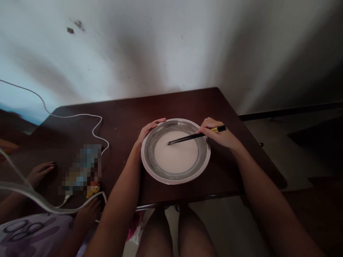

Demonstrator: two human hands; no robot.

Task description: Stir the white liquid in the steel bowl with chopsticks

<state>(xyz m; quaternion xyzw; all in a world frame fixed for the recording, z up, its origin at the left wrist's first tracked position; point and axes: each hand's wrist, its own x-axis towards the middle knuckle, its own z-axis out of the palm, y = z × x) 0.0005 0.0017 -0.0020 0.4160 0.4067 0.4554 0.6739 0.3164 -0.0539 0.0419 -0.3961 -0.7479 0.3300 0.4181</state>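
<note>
The table (187,103) stands against the wall (160,43), and on it, near the front edge, sits the bowl (176,180) of white liquid (177,157). The person's two hands are apart, on opposite sides of it: the left hand (148,132) lies along the rim, though whether it grips cannot be told; the right hand (217,133) is closed around the chopsticks (184,138), which slant leftward, tips at the liquid.
</note>
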